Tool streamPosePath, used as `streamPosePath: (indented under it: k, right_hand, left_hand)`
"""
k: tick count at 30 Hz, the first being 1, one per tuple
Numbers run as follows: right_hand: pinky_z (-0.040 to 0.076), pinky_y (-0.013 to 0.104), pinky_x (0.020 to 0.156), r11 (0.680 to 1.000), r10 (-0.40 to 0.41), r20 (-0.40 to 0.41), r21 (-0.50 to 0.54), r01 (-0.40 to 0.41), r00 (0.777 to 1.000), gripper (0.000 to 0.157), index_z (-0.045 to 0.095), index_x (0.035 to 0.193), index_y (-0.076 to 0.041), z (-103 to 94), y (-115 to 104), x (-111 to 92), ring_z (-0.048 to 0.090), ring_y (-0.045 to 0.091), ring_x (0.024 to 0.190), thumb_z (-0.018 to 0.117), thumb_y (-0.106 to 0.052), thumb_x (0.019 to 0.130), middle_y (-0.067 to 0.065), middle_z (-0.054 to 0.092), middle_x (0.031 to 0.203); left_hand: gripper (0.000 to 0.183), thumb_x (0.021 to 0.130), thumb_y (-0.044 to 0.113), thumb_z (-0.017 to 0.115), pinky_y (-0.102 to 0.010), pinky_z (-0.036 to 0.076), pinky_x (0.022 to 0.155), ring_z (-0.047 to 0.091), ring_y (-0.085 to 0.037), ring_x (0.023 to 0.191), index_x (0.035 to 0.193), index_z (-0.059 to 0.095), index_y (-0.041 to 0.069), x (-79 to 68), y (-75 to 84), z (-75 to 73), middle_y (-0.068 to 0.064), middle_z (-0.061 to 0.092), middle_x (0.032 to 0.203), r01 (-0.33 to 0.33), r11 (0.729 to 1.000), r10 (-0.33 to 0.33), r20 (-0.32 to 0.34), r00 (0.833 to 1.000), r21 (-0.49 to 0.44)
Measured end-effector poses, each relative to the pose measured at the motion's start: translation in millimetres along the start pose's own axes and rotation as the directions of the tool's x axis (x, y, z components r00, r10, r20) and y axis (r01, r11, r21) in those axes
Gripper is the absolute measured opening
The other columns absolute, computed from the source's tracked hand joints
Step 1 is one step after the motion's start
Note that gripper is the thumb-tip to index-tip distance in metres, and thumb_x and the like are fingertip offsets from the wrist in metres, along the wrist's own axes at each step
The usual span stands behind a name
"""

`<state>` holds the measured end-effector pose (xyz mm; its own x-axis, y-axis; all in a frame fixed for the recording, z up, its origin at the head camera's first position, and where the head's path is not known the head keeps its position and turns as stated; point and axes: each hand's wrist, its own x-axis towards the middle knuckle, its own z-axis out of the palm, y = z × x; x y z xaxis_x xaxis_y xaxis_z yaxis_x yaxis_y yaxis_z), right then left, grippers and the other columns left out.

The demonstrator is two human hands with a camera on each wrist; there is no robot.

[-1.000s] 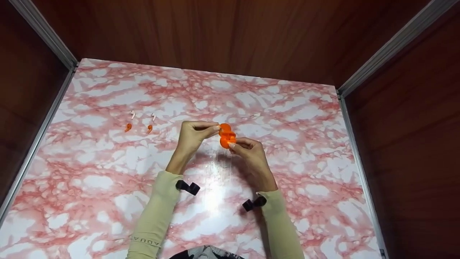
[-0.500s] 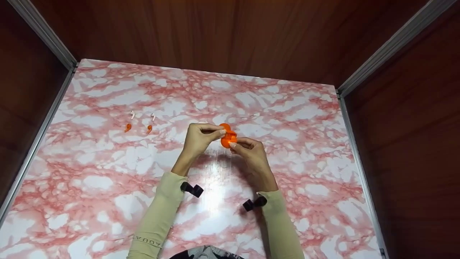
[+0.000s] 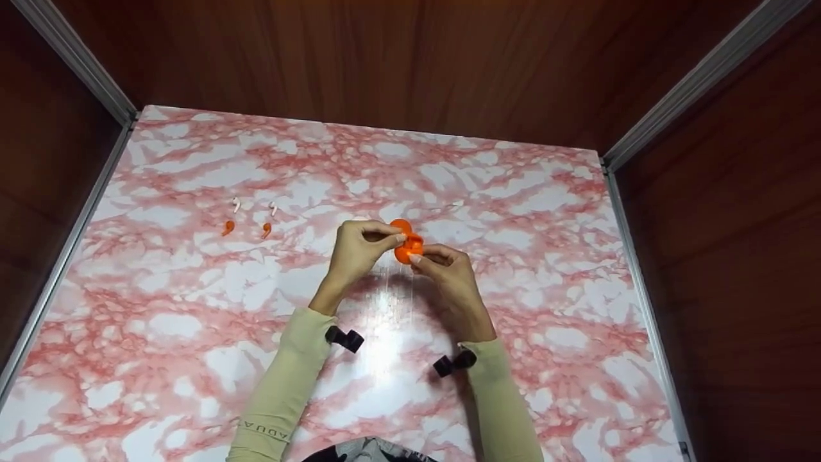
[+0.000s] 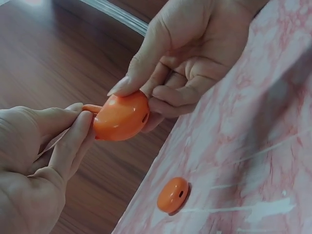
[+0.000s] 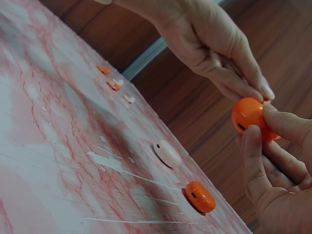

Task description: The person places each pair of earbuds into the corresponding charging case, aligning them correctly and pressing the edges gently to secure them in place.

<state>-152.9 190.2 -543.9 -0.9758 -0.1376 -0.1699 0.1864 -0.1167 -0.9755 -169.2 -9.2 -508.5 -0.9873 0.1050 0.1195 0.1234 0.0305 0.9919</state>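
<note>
My right hand [image 3: 449,269] grips an orange earbud case [image 4: 121,117] between thumb and fingers, above the table. Its lid appears raised in the head view. With thumb and fingertips my left hand [image 3: 359,249] pinches a small thin orange piece [image 4: 92,108] at the case's edge; the fingers hide most of it, so I cannot tell whether it is an earbud or part of the lid. A second orange case [image 5: 200,197] lies on the table, beside a white case [image 5: 167,153].
To the left on the marbled table [image 3: 192,276] lie two orange earbuds, one of them this orange earbud [image 3: 267,230], and two white earbuds, including this white earbud [image 3: 273,208]. Dark wood-grain panels [image 3: 359,64] with metal edging enclose the table at the back and sides.
My left hand has moved a little right and toward the held case, its fingertips now overlapping it more. My right hand has stayed nearly still.
</note>
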Motion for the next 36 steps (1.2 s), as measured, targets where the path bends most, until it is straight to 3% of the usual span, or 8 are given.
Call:
streamPosePath:
  k: [6,12,20,24,29,32,36]
  right_hand:
    - [0.053,0.054,0.096,0.999,0.006,-0.008,-0.034,-0.007,1.000,0.044,0.072,0.108,-0.003,0.2,0.0,-0.4,0.071,0.032,0.099,0.085,-0.030,0.076,0.013,0.075,0.103]
    - [0.052,0.057,0.096,1.000,-0.007,-0.008,0.003,0.007,1.000,0.045,0.072,0.108,-0.001,0.3,-0.9,-0.2,0.065,0.048,0.106,0.085,-0.029,0.075,0.015,0.075,0.103]
    - [0.060,0.037,0.084,1.000,-0.002,-0.023,-0.017,0.001,1.000,0.042,0.071,0.108,-0.001,0.9,0.4,1.1,0.073,0.024,0.092,0.084,-0.026,0.077,0.012,0.075,0.102]
    - [0.060,0.038,0.084,1.000,-0.015,-0.019,-0.011,0.015,1.000,0.039,0.071,0.107,0.000,1.7,1.0,1.0,0.072,0.022,0.085,0.083,-0.024,0.078,0.012,0.075,0.100]
    - [0.057,0.047,0.090,1.000,-0.009,-0.018,-0.005,0.009,1.000,0.038,0.072,0.106,-0.001,2.0,1.6,0.2,0.071,0.020,0.084,0.084,-0.023,0.078,0.011,0.075,0.100]
    - [0.056,0.049,0.091,1.000,-0.007,-0.019,-0.001,0.007,1.000,0.038,0.071,0.106,0.000,2.2,2.1,0.5,0.071,0.020,0.084,0.084,-0.023,0.077,0.011,0.074,0.100]
    - [0.058,0.048,0.089,1.000,-0.008,-0.012,0.004,0.008,1.000,0.040,0.071,0.105,0.000,3.2,2.8,2.1,0.071,0.020,0.083,0.085,-0.024,0.076,0.012,0.074,0.099]
  left_hand:
    - [0.018,0.082,0.025,0.080,-0.031,0.060,0.078,0.070,-0.014,0.083,0.093,0.080,0.011,0.6,-7.2,0.1,-0.004,0.075,0.089,-0.082,0.992,0.081,0.017,0.997,0.095]
    - [0.013,0.081,0.028,0.081,-0.030,0.054,0.070,0.060,-0.013,0.083,0.088,0.081,0.017,0.2,-11.0,0.7,-0.004,0.070,0.086,-0.082,0.984,0.081,0.009,0.997,0.161]
    - [0.014,0.082,0.027,0.080,-0.035,0.053,0.074,0.060,-0.015,0.085,0.090,0.081,0.015,0.8,-12.2,0.0,-0.006,0.072,0.090,-0.045,0.987,0.048,-0.014,0.999,0.152]
    - [0.015,0.085,0.027,0.077,-0.037,0.053,0.082,0.064,-0.015,0.087,0.093,0.080,0.015,1.5,-12.7,-1.2,-0.004,0.074,0.093,0.003,0.998,0.001,-0.058,0.998,0.065]
    - [0.022,0.088,0.025,0.074,-0.029,0.055,0.075,0.065,-0.015,0.085,0.100,0.076,0.007,2.1,-14.1,-1.6,-0.007,0.073,0.098,0.104,0.994,-0.107,-0.089,0.990,-0.036]
    - [0.025,0.091,0.024,0.071,-0.028,0.058,0.075,0.066,-0.015,0.083,0.104,0.074,0.002,3.4,-15.1,0.2,-0.011,0.070,0.100,0.173,0.979,-0.183,-0.090,0.979,-0.104]
    - [0.033,0.096,0.027,0.065,-0.034,0.060,0.082,0.070,-0.017,0.086,0.111,0.070,-0.002,4.3,-15.3,3.2,-0.012,0.070,0.100,0.277,0.938,-0.293,-0.050,0.955,-0.207]
